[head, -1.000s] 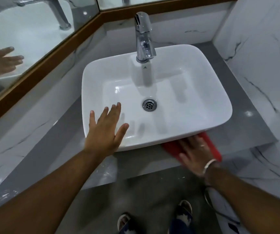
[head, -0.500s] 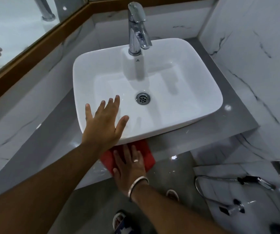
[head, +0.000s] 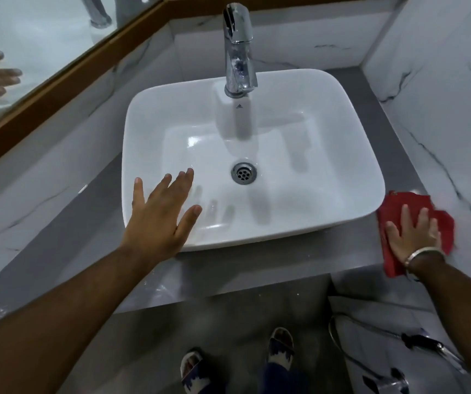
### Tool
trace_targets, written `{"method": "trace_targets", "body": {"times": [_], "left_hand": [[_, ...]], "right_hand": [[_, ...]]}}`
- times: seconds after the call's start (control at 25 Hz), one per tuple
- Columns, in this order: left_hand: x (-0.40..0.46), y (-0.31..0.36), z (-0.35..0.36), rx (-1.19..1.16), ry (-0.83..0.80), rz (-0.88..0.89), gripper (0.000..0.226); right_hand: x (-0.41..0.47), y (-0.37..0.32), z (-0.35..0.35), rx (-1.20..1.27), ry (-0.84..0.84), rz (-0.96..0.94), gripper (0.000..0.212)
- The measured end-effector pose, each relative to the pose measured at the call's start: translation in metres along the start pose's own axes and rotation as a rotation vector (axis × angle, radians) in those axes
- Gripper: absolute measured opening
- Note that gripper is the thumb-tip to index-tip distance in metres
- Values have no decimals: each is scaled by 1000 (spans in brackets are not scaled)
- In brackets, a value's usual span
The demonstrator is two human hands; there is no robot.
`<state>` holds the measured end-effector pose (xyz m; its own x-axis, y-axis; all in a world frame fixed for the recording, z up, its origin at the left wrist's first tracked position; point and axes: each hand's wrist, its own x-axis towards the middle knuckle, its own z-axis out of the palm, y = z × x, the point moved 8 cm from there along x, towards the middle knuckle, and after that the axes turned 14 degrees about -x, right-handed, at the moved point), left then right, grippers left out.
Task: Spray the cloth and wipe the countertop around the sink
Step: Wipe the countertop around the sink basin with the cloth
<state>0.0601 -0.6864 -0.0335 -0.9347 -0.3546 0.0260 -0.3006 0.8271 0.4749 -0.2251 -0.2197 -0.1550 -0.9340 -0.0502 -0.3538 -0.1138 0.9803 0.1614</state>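
Note:
A white rectangular sink (head: 348, 155) sits on the grey countertop (head: 66, 245). My left hand (head: 157, 220) hovers over the sink's front left rim, fingers spread, holding nothing. A red cloth (head: 393, 209) lies flat on the countertop at the sink's front right corner. My right hand (head: 413, 234) presses palm-down on the cloth, fingers extended, a metal bangle at the wrist. No spray bottle is in view.
A chrome faucet (head: 240, 49) stands at the sink's back. A wood-framed mirror (head: 29, 32) runs along the left. A marble wall (head: 442, 95) closes the right side. Below right hangs a hand sprayer with hose (head: 422, 344). My feet (head: 281, 348) stand on the grey floor.
My right hand has slid the red cloth along the front counter edge, from below the sink's front left to the right corner by the wall. The left hand stays over the rim.

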Motion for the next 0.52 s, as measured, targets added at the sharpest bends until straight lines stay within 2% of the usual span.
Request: {"method": "trace_targets", "body": {"times": [0.12,0.28,0.4,0.52], "left_hand": [[0,-2,1,13,-1,-12,68],[-1,-1,1,30,10,-8,67],[-1,7,-5,-9,36,46,65],[-6,13,-13,-26,40,61,66]], "right_hand": [[-47,-53,5,16,176,56,66],[-168,-203,31,-71,150,-304,63],[-257,-304,45,-39,147,-587,67],[-307,-375,63,-121,85,-740,69]]}}
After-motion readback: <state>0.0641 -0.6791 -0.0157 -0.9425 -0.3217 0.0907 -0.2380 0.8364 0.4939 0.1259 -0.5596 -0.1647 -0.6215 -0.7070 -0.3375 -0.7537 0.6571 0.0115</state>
